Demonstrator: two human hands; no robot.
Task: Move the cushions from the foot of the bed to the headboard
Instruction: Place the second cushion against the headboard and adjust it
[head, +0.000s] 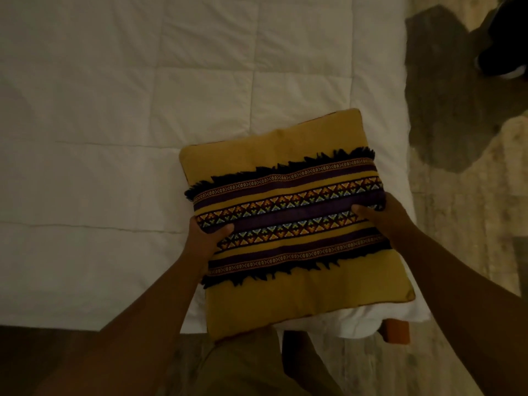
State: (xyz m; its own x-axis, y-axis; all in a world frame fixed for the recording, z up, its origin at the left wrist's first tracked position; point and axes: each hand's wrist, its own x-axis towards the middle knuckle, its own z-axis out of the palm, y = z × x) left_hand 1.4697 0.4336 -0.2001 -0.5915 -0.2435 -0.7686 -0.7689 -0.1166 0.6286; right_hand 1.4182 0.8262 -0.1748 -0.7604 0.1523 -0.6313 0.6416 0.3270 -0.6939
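One cushion (294,221) in view: square, mustard yellow, with a woven band of purple stripes and small coloured triangles across its middle, black fringe along both long sides of the band.

Position: over the near right corner of the bed (128,115), tilted a little clockwise. Its near corner sticks out past the mattress edge, above the person's khaki trousers (251,370). Cannot tell whether the underside touches the white quilt (85,252) or is lifted just off it.

Left hand (210,237): grips the cushion's left edge at the band. Only the thumb shows on top, pressed into the fabric; the other fingers are hidden underneath.

Right hand (378,215): grips the right edge at the band, thumb on top in the same way, other fingers out of sight below. Both forearms reach in from the bottom of the frame.

Surroundings: an orange-brown wooden leg (397,330) shows under the bed's corner. Pale patterned rug (463,224) to the right, with a large dark patch (445,104). Top right corner holds a black object with a pale edge (505,58), too dim to identify.
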